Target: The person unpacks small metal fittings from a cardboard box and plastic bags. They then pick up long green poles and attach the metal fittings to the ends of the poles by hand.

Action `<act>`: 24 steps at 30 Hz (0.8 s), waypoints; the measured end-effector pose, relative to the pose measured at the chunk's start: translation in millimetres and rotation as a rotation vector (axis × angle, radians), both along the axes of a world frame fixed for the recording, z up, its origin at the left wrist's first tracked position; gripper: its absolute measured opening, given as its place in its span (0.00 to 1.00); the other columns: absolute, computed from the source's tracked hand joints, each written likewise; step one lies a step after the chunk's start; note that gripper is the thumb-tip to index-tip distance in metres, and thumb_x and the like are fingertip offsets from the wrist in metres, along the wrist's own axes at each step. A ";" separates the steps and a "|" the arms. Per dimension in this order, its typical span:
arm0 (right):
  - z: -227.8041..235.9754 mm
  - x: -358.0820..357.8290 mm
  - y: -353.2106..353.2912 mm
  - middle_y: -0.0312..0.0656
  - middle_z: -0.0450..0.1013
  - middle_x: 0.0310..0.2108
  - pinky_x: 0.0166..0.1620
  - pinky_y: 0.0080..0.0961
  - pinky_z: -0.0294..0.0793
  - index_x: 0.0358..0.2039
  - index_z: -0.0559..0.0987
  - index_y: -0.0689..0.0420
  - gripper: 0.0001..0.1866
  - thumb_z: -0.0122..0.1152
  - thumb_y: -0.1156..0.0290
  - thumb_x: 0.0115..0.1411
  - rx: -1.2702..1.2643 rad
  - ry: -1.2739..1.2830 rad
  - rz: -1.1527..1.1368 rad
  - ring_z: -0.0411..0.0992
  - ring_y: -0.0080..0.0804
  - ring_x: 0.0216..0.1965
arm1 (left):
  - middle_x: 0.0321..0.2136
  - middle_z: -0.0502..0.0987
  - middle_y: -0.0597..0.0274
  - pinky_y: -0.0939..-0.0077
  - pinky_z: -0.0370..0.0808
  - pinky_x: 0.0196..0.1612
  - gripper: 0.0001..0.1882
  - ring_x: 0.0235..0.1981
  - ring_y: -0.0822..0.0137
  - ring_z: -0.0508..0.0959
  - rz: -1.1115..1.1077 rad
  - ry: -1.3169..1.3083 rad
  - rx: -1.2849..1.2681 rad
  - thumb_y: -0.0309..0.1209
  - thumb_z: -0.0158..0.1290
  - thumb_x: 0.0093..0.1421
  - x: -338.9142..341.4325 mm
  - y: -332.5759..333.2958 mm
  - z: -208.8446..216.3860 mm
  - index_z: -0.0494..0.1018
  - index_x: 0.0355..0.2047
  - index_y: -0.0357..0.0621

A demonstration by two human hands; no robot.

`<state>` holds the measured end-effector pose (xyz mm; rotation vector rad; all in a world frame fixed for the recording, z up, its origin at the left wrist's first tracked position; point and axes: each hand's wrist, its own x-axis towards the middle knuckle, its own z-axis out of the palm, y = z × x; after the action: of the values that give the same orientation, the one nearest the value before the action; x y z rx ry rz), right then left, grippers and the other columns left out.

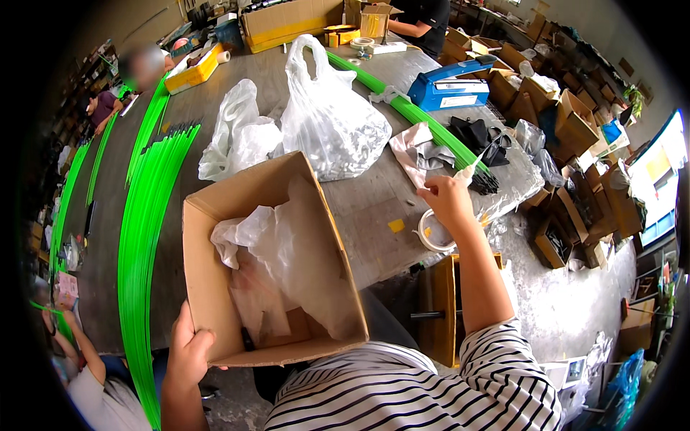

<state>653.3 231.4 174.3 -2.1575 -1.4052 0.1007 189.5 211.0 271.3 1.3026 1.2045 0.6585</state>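
**Q:** What's the box like, and where's it sitting?

**Me:** Plain brown cardboard box [267, 262], top open, flaps standing up, kinda tilted toward me. It hangs off the near edge of the tabletop [374, 215], so the bottom corner is over my lap. Inside there's crumpled clear plastic sheeting [277, 248] and bare cardboard floor below it. My left hand [188, 352] is clamped around the box's near-left corner, thumb on the outside wall.

**Q:** And the other hand?

**Me:** Right hand [447, 201] is up over the right part of the tabletop, fingers pinched tight on a small whitish scrap [467, 172]; can't tell exactly what it is. A roll of tape [433, 231] lies just under that hand near the table edge.

**Q:** Stuff around it?

**Me:** White plastic bags [327, 118] just behind the box, bright green rods [144, 230] running along the left side, a blue heat sealer [449, 87] toward the far right corner.
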 end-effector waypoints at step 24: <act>-51.2 -81.9 -34.1 0.35 0.61 0.13 0.19 0.26 0.64 0.16 0.69 0.52 0.12 0.64 0.69 0.48 0.493 -0.264 0.368 0.65 0.31 0.14 | 0.38 0.70 0.39 0.69 0.78 0.15 0.19 0.18 0.47 0.77 -0.176 -0.150 0.182 0.25 0.38 0.56 361.0 205.4 67.9 0.60 0.44 0.19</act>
<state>571.4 197.4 123.1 -1.5355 -1.7471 -0.3695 550.5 416.4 339.1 1.4651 0.9132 0.7358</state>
